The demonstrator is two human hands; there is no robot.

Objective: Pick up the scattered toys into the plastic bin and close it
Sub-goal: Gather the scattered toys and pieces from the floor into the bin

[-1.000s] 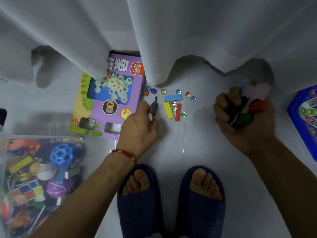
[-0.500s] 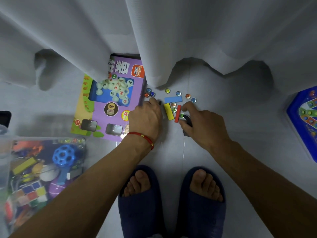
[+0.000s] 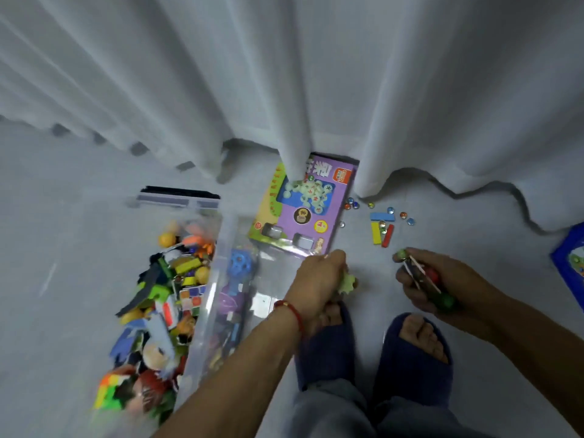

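A purple game box [image 3: 305, 210] lies flat on the pale floor [image 3: 63, 248], its far end tucked under the hem of a white curtain [image 3: 284, 74] that hangs across the whole far side. Just right of the box lie scattered marbles [image 3: 390, 210] and three small bars — blue [image 3: 382, 216], yellow [image 3: 376, 233] and red [image 3: 388, 236] — close together. A blue game board [image 3: 572, 263] shows at the right edge.

The clear plastic bin [image 3: 202, 311] stands open on the left, heaped with mixed toys (blurred, hard to name singly), its near wall partly hidden by the left forearm.

The left hand [image 3: 319, 281] curls around a small yellow-green toy [image 3: 346, 283] — beside the bin, above a dark slipper [image 3: 328, 349]. The right hand [image 3: 442, 286] grips a bundle of small toys [image 3: 425, 279], red and green among them.
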